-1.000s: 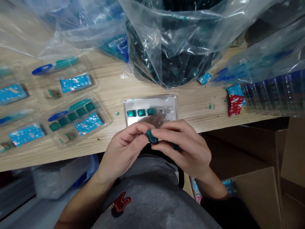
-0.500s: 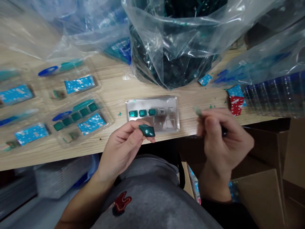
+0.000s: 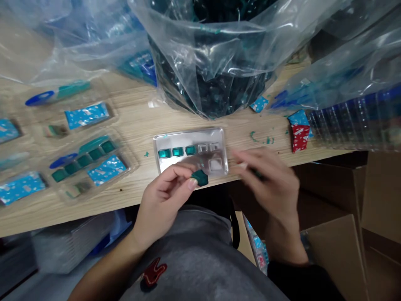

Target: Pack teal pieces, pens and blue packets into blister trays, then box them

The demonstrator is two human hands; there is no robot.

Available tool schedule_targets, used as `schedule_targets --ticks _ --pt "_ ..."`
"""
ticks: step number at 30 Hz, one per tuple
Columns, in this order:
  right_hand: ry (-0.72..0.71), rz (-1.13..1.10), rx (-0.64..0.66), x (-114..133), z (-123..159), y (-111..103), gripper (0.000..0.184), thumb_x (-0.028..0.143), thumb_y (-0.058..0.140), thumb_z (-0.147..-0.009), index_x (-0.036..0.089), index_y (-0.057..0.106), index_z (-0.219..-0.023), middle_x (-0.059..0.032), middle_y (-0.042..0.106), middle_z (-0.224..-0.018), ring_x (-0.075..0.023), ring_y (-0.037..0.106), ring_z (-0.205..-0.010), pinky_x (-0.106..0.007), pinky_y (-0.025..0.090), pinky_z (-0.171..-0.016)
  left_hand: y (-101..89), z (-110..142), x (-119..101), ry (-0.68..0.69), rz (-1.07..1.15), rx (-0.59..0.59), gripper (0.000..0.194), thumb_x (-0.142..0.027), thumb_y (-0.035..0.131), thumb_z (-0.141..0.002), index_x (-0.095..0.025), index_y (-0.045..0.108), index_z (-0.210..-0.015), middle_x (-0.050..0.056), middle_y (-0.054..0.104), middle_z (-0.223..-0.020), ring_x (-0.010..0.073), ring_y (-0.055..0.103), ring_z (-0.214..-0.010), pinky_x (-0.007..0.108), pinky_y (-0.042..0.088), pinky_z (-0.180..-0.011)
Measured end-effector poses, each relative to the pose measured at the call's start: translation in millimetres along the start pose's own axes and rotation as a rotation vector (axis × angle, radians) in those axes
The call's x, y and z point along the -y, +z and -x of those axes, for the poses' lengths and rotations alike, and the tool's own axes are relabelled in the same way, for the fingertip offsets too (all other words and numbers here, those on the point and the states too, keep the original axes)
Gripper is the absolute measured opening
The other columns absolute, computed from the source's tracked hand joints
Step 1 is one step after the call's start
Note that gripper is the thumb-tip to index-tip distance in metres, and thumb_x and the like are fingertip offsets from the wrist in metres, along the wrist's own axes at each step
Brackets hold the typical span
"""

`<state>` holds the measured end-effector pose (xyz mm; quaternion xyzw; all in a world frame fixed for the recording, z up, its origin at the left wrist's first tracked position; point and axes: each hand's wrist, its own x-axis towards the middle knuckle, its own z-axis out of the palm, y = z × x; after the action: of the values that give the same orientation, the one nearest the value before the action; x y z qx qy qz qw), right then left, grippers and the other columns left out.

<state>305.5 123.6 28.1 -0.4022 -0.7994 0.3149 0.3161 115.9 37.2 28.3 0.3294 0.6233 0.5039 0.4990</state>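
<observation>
My left hand (image 3: 166,200) pinches a small dark green block (image 3: 200,178) between thumb and fingers, just over the near edge of a clear plastic tray (image 3: 188,136). Three shiny green blocks (image 3: 177,151) sit in a row in that tray, with bare raised squares (image 3: 203,148) to their right. My right hand (image 3: 271,179) is curled and smeared by motion, to the right of the tray. Something dark shows inside its fingers, too blurred to name. The fingers of my left hand hide part of the tray's near side.
Clear trays with blue packets (image 3: 106,169) and blue-green pieces lie at left. A large clear bag (image 3: 216,83) of dark green pieces stands behind. Green scraps (image 3: 270,140) and a red and blue packet (image 3: 300,136) lie at right. Cardboard boxes (image 3: 335,238) stand below the table edge.
My right hand has moved left towards the tray. My left hand still grips the green block, which is now turned differently. The view has shifted slightly to the right.
</observation>
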Motion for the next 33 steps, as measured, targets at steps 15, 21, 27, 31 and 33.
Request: schedule_targets --ticks 15,21,27,31,33 --pt "-0.095 0.231 0.347 -8 -33 36 0.026 0.019 0.05 -0.094 0.021 0.067 -0.113 -0.0073 0.067 -0.099 -0.0175 0.064 -0.081 -0.028 0.051 -0.067 -12.7 3 7 0.146 -0.246 -0.028 0.014 -0.025 0.054 -0.092 -0.024 0.067 -0.097 0.001 0.071 -0.091 0.0116 0.065 -0.078 0.025 0.054 -0.071" --pt "0.017 0.236 0.369 2 -38 33 0.025 0.016 0.052 -0.091 0.017 0.067 -0.111 -0.0095 0.066 -0.093 -0.0191 0.062 -0.078 -0.03 0.05 -0.067 -14.4 1 7 0.201 -0.313 0.001 0.015 -0.021 0.052 -0.093 -0.024 0.064 -0.101 0.002 0.07 -0.098 0.0138 0.065 -0.091 0.031 0.053 -0.085" --pt "0.205 -0.583 0.296 5 -19 26 0.048 0.025 0.045 -0.095 0.027 0.039 -0.143 -0.0059 0.063 -0.116 -0.0141 0.064 -0.09 -0.029 0.055 -0.077 -13.7 -2 -1 0.392 -0.401 0.004 0.009 -0.018 0.059 -0.089 -0.023 0.058 -0.08 -0.001 0.066 -0.089 0.0138 0.062 -0.085 0.03 0.051 -0.077" --pt "0.22 -0.704 0.345 22 -8 23 0.058 0.022 0.044 -0.096 0.029 0.024 -0.149 -0.0079 0.055 -0.136 -0.0163 0.059 -0.117 -0.032 0.053 -0.095 -7.6 -8 -10 0.588 -0.555 0.012 0.012 -0.018 0.065 -0.084 -0.025 0.06 -0.092 0.0 0.065 -0.095 0.0166 0.061 -0.092 0.033 0.05 -0.081" --pt "0.222 -0.719 0.347 29 -6 21 0.062 0.019 0.046 -0.095 0.032 0.02 -0.15 -0.0068 0.049 -0.143 -0.0164 0.051 -0.129 -0.033 0.05 -0.101 -4.4 -12 -16 0.687 -0.677 0.062 0.023 -0.016 0.065 -0.084 -0.027 0.061 -0.104 0.002 0.065 -0.103 0.0174 0.061 -0.097 0.033 0.049 -0.084"
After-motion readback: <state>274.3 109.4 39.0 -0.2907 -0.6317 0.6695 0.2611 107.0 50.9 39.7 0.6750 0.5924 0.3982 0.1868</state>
